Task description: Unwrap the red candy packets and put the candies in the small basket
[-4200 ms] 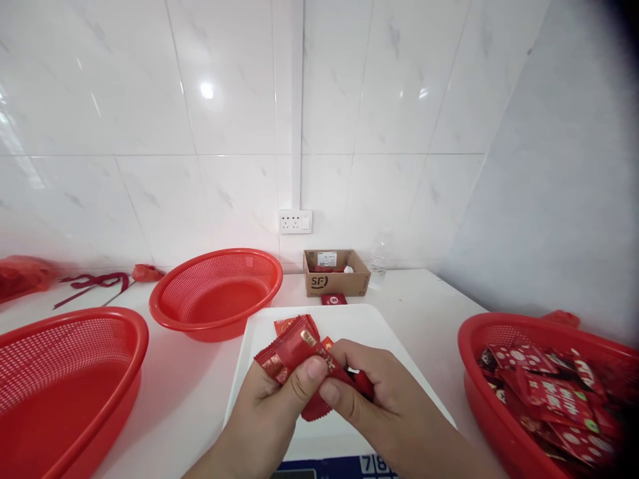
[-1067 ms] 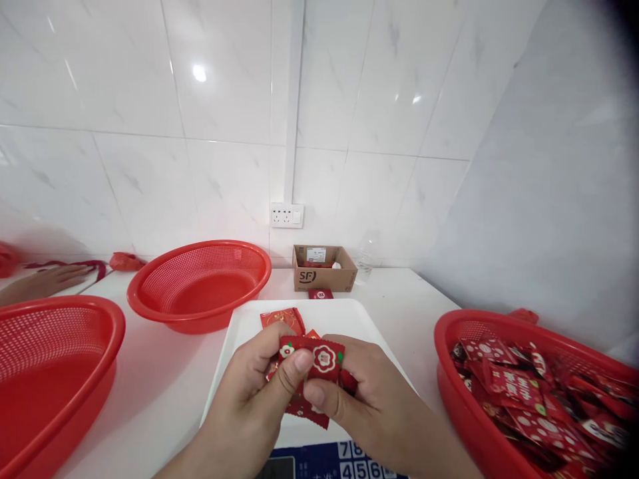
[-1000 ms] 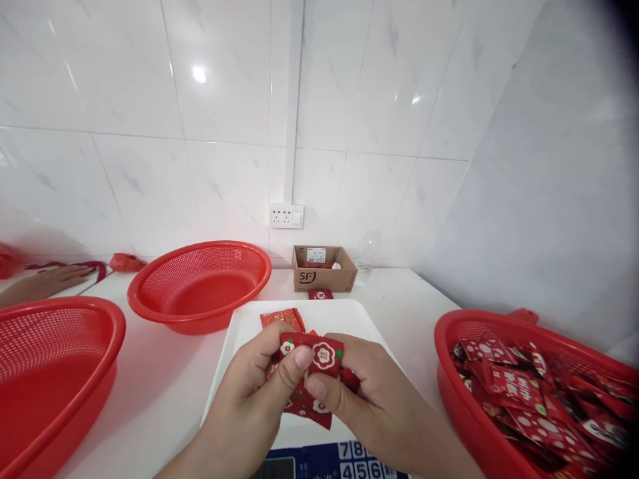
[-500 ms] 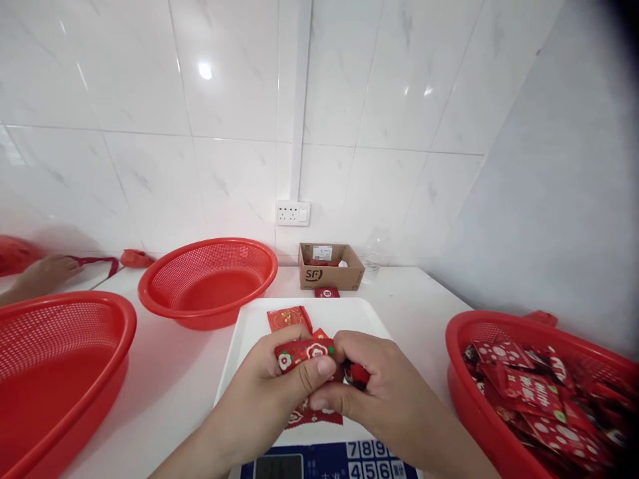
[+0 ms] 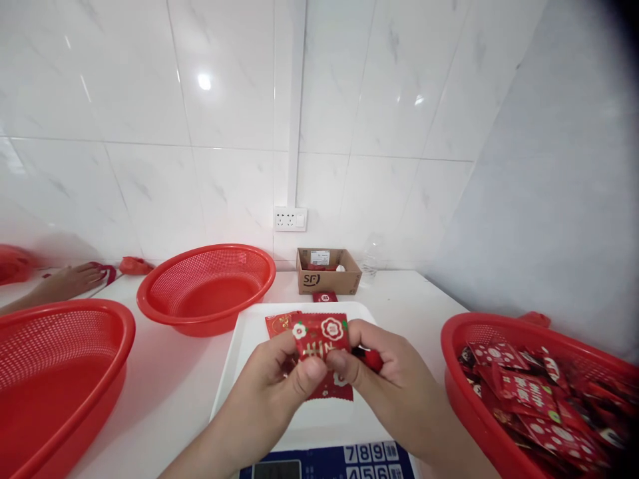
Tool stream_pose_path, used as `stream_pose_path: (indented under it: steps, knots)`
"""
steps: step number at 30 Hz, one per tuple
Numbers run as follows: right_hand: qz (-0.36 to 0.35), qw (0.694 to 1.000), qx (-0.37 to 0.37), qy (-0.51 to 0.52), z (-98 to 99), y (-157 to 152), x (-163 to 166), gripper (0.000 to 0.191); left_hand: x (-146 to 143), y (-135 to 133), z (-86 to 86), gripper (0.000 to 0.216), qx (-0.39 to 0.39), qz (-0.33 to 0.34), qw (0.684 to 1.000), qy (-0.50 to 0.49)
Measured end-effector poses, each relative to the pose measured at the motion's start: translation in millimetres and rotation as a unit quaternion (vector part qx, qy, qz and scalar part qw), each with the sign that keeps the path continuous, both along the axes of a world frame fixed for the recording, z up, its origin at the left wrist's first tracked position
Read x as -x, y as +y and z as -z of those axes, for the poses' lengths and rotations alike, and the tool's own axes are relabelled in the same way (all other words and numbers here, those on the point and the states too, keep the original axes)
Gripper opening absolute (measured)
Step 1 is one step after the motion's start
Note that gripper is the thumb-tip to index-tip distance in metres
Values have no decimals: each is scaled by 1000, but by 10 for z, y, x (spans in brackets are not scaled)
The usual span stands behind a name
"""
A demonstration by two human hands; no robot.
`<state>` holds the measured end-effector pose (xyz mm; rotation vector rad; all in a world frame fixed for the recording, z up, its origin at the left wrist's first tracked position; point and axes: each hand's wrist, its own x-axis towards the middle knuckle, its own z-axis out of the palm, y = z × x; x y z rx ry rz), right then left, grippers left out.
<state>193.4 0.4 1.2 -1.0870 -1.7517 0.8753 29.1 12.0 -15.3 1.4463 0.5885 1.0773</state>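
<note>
Both the left grip [image 5: 277, 386] and the right grip [image 5: 392, 369] pinch a red packet [image 5: 323, 332] between them, just as near each; its long way is hard to tell. Below is a white tray [image 5: 304, 426].

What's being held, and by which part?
At least one red packet, held by its sides: left hand at left, right hand at right, thumbs on its front. The right hand also holds something unclear, dark and red.

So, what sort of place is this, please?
Probably a packing or weighing station: a scale with a white tray and number keys, a held red packet, and a red basket containing many wrapped packets.
</note>
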Motion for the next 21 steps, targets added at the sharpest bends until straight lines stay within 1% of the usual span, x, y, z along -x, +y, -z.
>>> stream_pose_path:
  steps: [2, 3, 4, 6, 8, 10, 13, 17, 19, 21]
  knots:
    - [9, 999, 2, 36, 13, 13, -12, 36, -18, -9, -16, 31, 1, 17, 1000, 6]
    - [-2, 999, 8, 52, 16, 18, -14, 35, -26, -14, -22, 29, 1, 16, 1000, 7]
    - [-24, 997, 18, 67, 15, 20, -12, 33, -30, -17, -25, 27, -2, 12, 1000, 6]
    - [-90, 991, 36, 94, 4, 19, -4, 31, -29, -20, -24, 27, -8, 8, 1000, 0]
    - [-149, 982, 43, 108, -8, 11, 8, 36, -18, -23, -19, 30, -11, 23, 1000, 1]
    - [-180, 976, 45, 111, -9, 0, 17, 44, -7, -32, -21, 35, -5, 40, 999, 4]
    - [-196, 974, 54, 97, 8, -9, 23, 47, -1, -55, -35, 38, 7, 51, 999, 2]
    - [-209, 971, 71, 94, 28, 2, 33, 45, 0, -71, -44, 37, 9, 56, 998, 2]
    - [-204, 972, 68, 92, 25, 12, 44, 41, 3, -67, -39, 36, -14, 34, 999, 24]
    - [-192, 976, 57, 83, 15, 18, 61, 35, 7, -60, -34, 34, -55, 9, 997, 47]
